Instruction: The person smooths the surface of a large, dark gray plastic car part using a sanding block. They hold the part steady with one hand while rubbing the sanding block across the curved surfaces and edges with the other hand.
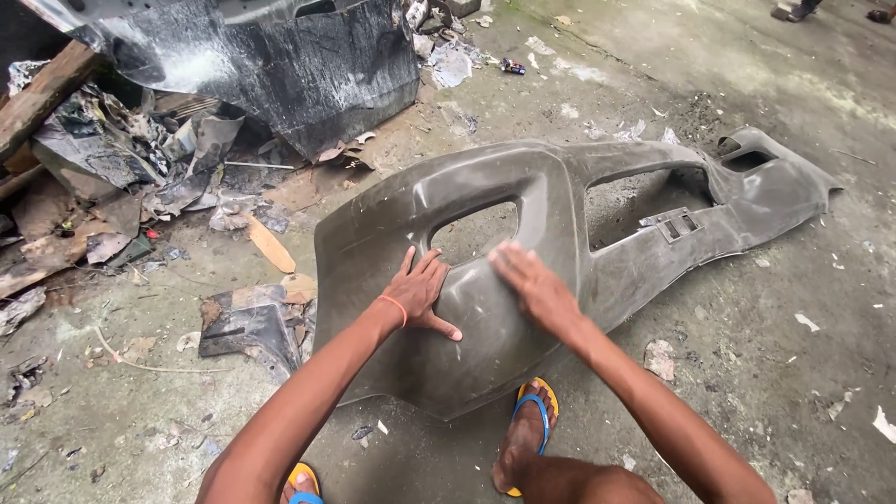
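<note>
Left hand (422, 291) flat on grey bumper panel (560, 243); right hand (532, 285) blurred, touching it; concrete floor (765, 373).

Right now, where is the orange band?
In the head view, the thin orange band circles the left wrist, just behind the left hand lying flat on the big grey moulded panel.

No signs or screens show, and no clear label; the only package-like things are litter on the concrete floor (747, 336); a small crushed wrapper (512, 66), dark with red and blue, lies near the top of the view; a crumpled clear plastic bag (452, 63) lies just to its left; flattened brown cardboard scraps (56, 245) lie among the debris at left.
</note>
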